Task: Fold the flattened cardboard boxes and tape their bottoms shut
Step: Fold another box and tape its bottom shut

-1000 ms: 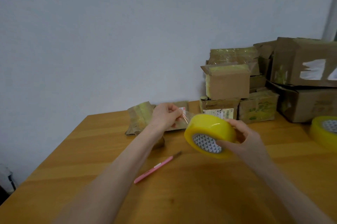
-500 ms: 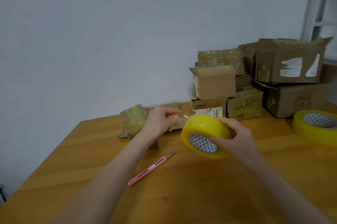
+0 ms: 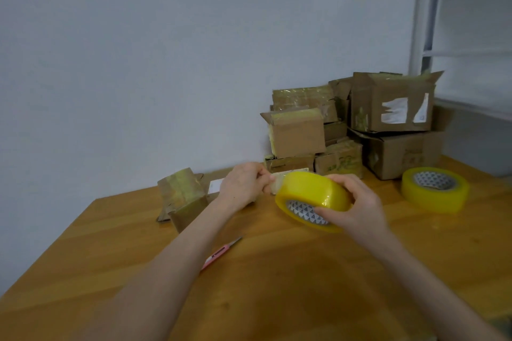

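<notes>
My right hand (image 3: 357, 206) grips a yellow tape roll (image 3: 310, 193) above the wooden table (image 3: 277, 285), a finger hooked into its patterned core. My left hand (image 3: 243, 184) pinches the clear free end of the tape (image 3: 273, 182) right at the roll's left edge. Behind my left forearm lies a small cardboard box (image 3: 184, 196) partly wrapped in tape, with flattened cardboard beside it, partly hidden by the hand.
A pink utility knife (image 3: 221, 253) lies on the table under my left forearm. A second yellow tape roll (image 3: 435, 189) sits at the right. A stack of assembled cardboard boxes (image 3: 357, 124) stands against the wall at the back right.
My left hand has closed in on the roll, so the pulled-out strip of tape is shorter. The view has swung right, bringing the second roll fully in.
</notes>
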